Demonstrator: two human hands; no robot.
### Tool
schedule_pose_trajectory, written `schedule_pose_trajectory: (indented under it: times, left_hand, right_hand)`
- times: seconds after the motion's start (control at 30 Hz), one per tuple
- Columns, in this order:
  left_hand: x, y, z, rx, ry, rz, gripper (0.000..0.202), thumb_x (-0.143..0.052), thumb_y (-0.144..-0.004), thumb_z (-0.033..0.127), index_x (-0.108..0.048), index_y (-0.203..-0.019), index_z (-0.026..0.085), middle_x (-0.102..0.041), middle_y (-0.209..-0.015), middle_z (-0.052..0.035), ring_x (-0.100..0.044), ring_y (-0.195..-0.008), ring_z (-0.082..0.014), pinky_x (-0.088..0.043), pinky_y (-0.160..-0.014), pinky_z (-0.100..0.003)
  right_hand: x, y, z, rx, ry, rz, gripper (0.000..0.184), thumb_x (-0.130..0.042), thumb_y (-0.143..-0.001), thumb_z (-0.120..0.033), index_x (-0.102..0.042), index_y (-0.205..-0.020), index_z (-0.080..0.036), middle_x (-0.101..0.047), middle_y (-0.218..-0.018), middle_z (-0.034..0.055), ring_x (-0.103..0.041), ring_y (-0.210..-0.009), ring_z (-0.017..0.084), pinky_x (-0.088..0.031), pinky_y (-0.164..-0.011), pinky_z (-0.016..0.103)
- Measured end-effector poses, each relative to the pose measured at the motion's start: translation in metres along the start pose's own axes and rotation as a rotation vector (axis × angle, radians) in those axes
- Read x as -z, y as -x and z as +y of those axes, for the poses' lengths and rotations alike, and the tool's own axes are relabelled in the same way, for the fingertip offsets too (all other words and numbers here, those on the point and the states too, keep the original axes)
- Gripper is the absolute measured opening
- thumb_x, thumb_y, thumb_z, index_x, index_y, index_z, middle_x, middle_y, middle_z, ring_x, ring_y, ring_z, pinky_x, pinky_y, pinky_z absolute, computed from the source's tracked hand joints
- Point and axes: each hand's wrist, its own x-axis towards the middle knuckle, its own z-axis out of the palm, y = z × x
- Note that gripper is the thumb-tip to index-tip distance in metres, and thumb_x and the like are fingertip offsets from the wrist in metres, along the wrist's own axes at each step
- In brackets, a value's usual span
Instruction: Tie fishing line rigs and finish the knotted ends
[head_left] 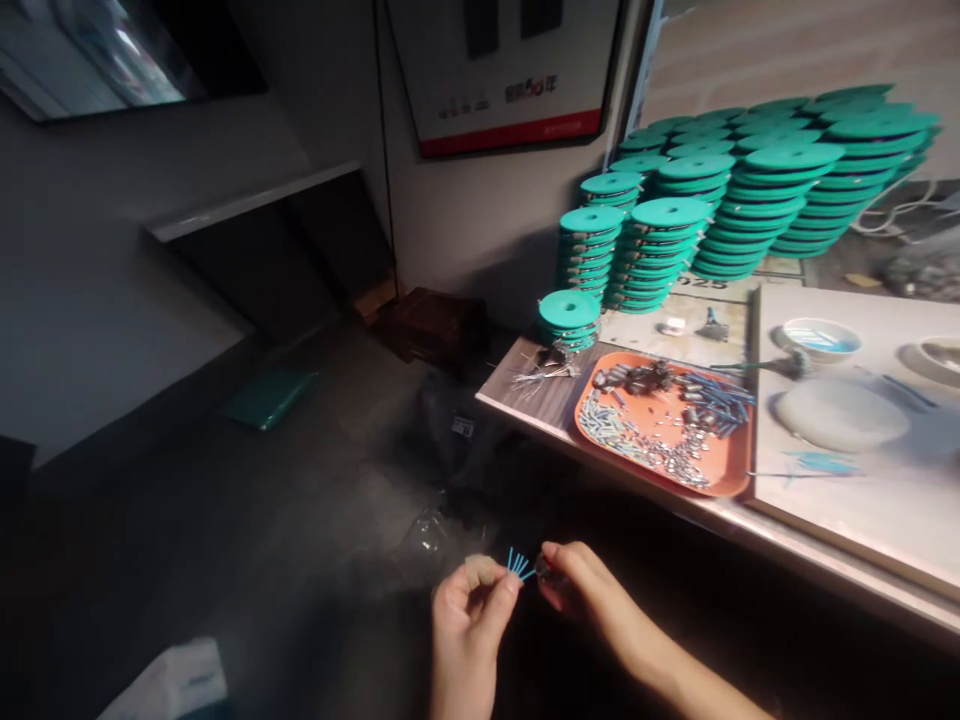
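My left hand (472,605) is closed in a pinch near the bottom middle, in front of the table edge. Between its thumb and index finger stand several thin blue tubes (517,565), fanned out with their free ends up and to the right. One fingertip of this hand seems wrapped in a pale covering. Just to the right, my right hand (581,580) is closed too, its fingers pinching a small dark piece (543,567) close to the tip of one tube. What that piece is cannot be made out.
On the table, an orange tray (731,470) holds small metal parts and short tubes. Behind it rise several stacks of green spools (671,213). To the right are a bowl (821,350), a pale round pad (840,413) and loose blue tubes (825,462). Wires (544,375) lie at the left corner.
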Motion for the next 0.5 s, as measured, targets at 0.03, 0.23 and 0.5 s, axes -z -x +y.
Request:
schedule_pose_trajectory:
  times: [0.03,0.23,0.5]
  left_hand:
    - [0.003,-0.001,-0.002,-0.018,-0.012,0.010,0.023,-0.070,-0.061,0.033,-0.058,-0.055,0.014,-0.052,-0.053,0.0019,-0.047,-0.053,-0.0117,-0.040,-0.054,-0.020]
    - [0.013,-0.001,-0.006,-0.073,-0.097,0.052,0.023,-0.067,-0.064,0.032,-0.057,-0.053,0.015,-0.050,-0.052,0.0021,-0.045,-0.053,-0.0115,-0.038,-0.053,-0.020]
    - [0.008,0.001,-0.001,-0.072,-0.100,0.082,0.024,-0.067,-0.063,0.031,-0.054,-0.051,0.015,-0.046,-0.051,0.0031,-0.040,-0.053,-0.0110,-0.034,-0.053,-0.020]
  right_hand:
    - [-0.003,-0.001,0.000,0.007,-0.004,-0.001,0.052,-0.044,-0.071,-0.063,-0.043,-0.044,-0.019,-0.034,-0.046,-0.0050,-0.030,-0.049,0.010,-0.024,-0.049,0.025]
    - [-0.013,-0.006,0.006,0.060,-0.022,0.038,0.050,-0.046,-0.069,-0.062,-0.042,-0.043,-0.019,-0.037,-0.046,-0.0038,-0.031,-0.050,0.011,-0.027,-0.050,0.025]
    - [-0.012,-0.006,0.011,0.068,-0.012,0.041,0.048,-0.046,-0.071,-0.058,-0.042,-0.043,-0.019,-0.037,-0.047,-0.0032,-0.034,-0.051,0.012,-0.030,-0.052,0.025]
